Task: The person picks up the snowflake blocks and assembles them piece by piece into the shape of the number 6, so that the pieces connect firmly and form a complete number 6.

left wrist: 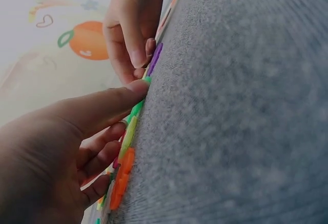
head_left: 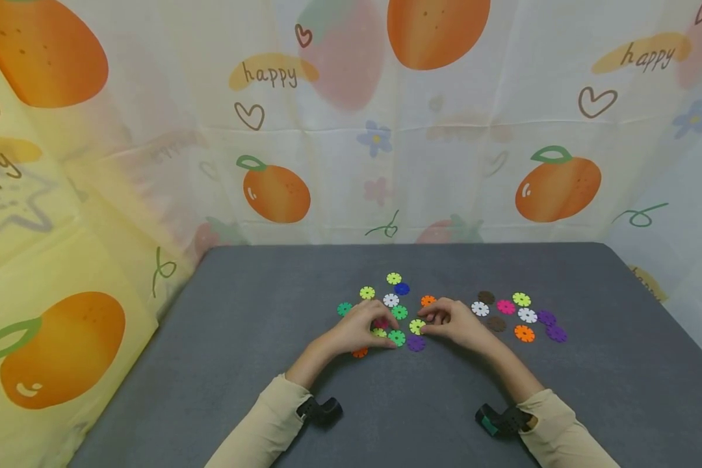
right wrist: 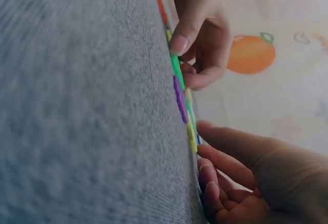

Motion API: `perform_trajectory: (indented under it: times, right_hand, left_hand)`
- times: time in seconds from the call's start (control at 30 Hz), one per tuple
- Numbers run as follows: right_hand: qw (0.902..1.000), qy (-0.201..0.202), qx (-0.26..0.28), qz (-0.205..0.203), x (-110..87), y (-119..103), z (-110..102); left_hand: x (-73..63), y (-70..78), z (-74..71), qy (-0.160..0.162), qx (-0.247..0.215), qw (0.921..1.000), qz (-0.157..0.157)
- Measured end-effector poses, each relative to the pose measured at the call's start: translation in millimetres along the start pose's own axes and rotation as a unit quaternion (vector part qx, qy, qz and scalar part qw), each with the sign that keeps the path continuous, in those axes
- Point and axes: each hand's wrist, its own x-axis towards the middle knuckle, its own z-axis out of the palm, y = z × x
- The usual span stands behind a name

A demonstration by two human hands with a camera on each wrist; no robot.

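Notched plastic interlocking discs in many colours lie flat on the grey table. My left hand (head_left: 365, 325) arches over the left group, its thumb and index finger at opposite edges of a green disc (head_left: 396, 338). Pink and yellow discs show partly under that palm. Facing it, my right hand (head_left: 456, 322) pinches the edge of a yellow disc (head_left: 417, 326) between thumb and index finger; its other fingers are curled. A purple disc (head_left: 416, 343) lies between the hands, just nearer me. In the left wrist view, an orange disc (left wrist: 123, 178) lies below the left fingers.
Behind the hands lie a blue disc (head_left: 402, 288), a white disc (head_left: 390, 300) and several others. Another group, including a pink disc (head_left: 506, 307) and an orange disc (head_left: 524, 333), spreads right of my right hand. A fruit-printed curtain (head_left: 339, 149) hangs behind the table (head_left: 257, 286).
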Motion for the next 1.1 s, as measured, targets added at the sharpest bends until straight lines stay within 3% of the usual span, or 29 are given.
perform_trajectory:
  times: [0.17, 0.3, 0.37, 0.47, 0.57, 0.7, 0.83, 0.97, 1.1]
  right_hand:
    - [0.9999, 0.007, -0.005, 0.005, -0.9, -2.0, 1.6]
    - [0.9999, 0.009, 0.004, 0.006, -2.3, -1.2, 1.7]
    - [0.9998, 0.009, 0.013, 0.008, -2.6, -0.5, 1.3]
    - [0.9994, 0.007, 0.028, 0.021, -2.5, 0.3, 0.4]
    - [0.9985, 0.007, 0.041, 0.036, -1.7, 0.9, -0.4]
    - [0.9976, 0.007, 0.058, 0.038, -1.6, 0.6, -2.9]
    - [0.9950, -0.006, 0.091, 0.042, -1.7, -2.0, -8.1]
    - [0.9867, -0.018, 0.150, 0.059, -1.7, -8.7, -11.6]
    - [0.9773, -0.001, 0.201, 0.067, -1.2, -17.3, -12.1]
  left_hand:
    - [0.6, 1.3, -1.2, 0.010, -0.012, 0.9999, -0.002]
    - [0.8, 1.4, -3.9, 0.018, -0.100, 0.9947, -0.018]
    - [0.9, 0.4, -6.7, 0.027, -0.165, 0.9854, -0.030]
    - [0.7, -2.0, -12.9, 0.044, -0.261, 0.9633, -0.046]
    - [-1.2, -0.8, -20.4, 0.045, -0.316, 0.9454, -0.064]
    - [-2.3, 0.2, -24.0, 0.044, -0.323, 0.9409, -0.093]
    - [-1.3, -0.1, -24.3, 0.054, -0.325, 0.9390, -0.098]
    - [-1.5, 4.0, -26.9, 0.057, -0.354, 0.9275, -0.106]
    - [-1.6, 9.7, -28.9, 0.062, -0.380, 0.9150, -0.122]
